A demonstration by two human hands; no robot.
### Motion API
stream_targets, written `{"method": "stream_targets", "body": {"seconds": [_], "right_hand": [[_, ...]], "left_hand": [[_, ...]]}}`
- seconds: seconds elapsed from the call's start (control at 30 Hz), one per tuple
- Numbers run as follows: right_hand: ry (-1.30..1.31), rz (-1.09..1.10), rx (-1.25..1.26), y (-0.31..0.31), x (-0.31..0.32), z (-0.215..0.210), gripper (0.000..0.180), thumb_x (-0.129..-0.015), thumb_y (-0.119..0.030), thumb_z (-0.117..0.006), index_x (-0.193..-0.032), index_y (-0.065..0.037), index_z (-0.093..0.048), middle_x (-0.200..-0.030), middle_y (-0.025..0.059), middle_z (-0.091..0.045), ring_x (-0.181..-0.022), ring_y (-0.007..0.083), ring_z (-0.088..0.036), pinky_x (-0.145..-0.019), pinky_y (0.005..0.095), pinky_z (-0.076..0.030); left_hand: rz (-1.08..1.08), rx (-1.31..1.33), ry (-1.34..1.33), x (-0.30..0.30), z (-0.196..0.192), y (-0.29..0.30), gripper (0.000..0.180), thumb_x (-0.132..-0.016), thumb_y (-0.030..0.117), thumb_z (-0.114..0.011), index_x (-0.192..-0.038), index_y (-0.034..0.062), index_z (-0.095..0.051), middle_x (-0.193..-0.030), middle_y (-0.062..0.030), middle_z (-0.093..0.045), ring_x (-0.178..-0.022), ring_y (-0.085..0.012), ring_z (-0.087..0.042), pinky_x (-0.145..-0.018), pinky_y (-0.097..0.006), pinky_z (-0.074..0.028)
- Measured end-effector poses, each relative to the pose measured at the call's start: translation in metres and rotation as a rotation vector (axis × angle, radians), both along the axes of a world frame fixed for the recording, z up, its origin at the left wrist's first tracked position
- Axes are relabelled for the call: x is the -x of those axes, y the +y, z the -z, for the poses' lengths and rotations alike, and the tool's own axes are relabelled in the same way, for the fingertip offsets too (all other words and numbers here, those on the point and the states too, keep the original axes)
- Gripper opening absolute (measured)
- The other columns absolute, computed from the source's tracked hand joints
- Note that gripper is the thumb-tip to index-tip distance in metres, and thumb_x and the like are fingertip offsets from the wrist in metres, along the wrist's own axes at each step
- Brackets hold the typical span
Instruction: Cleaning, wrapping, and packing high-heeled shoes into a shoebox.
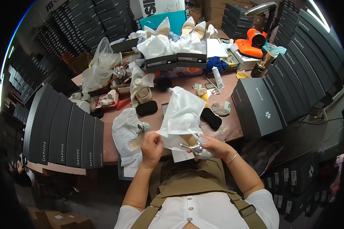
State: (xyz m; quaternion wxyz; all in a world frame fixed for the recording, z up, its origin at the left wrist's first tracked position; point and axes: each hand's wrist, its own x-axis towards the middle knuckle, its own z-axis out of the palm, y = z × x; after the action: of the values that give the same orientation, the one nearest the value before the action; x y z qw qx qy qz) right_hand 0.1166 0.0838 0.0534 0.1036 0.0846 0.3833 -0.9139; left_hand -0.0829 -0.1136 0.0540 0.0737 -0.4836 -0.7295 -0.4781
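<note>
My right hand [215, 147] is closed round a silver glittery high-heeled shoe [203, 152], its thin heel pointing left. White tissue paper [184, 108] spreads out beyond the shoe and partly covers it. My left hand [152, 149] has its fingers curled in a pinch at the paper's near left corner. Just left of that hand, a second glittery shoe [143, 127] lies on another sheet of white paper [125, 131], with its lower part hidden. A pale box edge [128, 171] shows beneath that sheet.
Stacked dark grey shoeboxes flank the table at left [59, 128] and right [258, 105]. Open boxes [191, 58] with pale shoes stand at the back. Two black pouches [146, 108], a white tube [218, 78], an orange device [251, 42] and plastic bags [99, 72] lie about.
</note>
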Motion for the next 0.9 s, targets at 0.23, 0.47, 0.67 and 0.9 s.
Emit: {"method": "stream_targets", "body": {"seconds": [0.23,0.47,0.67,0.9], "right_hand": [[-0.099,-0.058,-0.165,-0.011,-0.003,0.014,0.076,-0.084,-0.03,-0.066,-0.14,0.002,-0.026,-0.111,0.017,-0.059,-0.087,0.024,-0.065,-0.068,0.0335,-0.057],[0.127,-0.035,0.154,-0.018,-0.015,0.013,0.1,-0.064,-0.042,-0.08,-0.139,0.0,-0.028,-0.119,0.0226,-0.056,-0.081,0.0255,-0.064,-0.065,0.0331,-0.054],[0.257,-0.009,0.067,-0.019,-0.014,0.0,0.084,-0.068,-0.037,-0.079,-0.133,0.0,-0.04,-0.119,0.0183,-0.056,-0.087,0.025,-0.063,-0.069,0.0338,-0.052],[0.064,0.629,0.334,-0.09,0.018,-0.035,0.046,-0.089,-0.026,-0.06,-0.126,-0.004,-0.047,-0.119,0.0095,-0.056,-0.11,0.0238,-0.055,-0.097,0.0339,-0.043]], "left_hand": [[0.193,0.182,0.217,-0.017,-0.015,0.005,0.045,-0.076,-0.002,-0.059,-0.12,0.0053,-0.057,-0.112,-0.0156,-0.057,-0.102,-0.032,-0.056,-0.088,-0.039,-0.044],[0.151,-0.015,-0.077,0.001,-0.049,0.033,0.026,-0.08,-0.004,-0.057,-0.104,0.0017,-0.064,-0.084,-0.0131,-0.058,-0.072,-0.0264,-0.059,-0.064,-0.032,-0.046],[0.243,-0.019,-0.188,-0.035,-0.071,0.028,0.03,-0.077,-0.003,-0.06,-0.106,0.004,-0.065,-0.076,-0.0115,-0.056,-0.062,-0.0221,-0.056,-0.057,-0.03,-0.044],[0.352,-0.233,0.118,-0.088,-0.077,0.017,0.034,-0.072,-0.001,-0.066,-0.106,0.0036,-0.066,-0.075,-0.007,-0.06,-0.058,-0.0232,-0.059,-0.052,-0.032,-0.048]]}}
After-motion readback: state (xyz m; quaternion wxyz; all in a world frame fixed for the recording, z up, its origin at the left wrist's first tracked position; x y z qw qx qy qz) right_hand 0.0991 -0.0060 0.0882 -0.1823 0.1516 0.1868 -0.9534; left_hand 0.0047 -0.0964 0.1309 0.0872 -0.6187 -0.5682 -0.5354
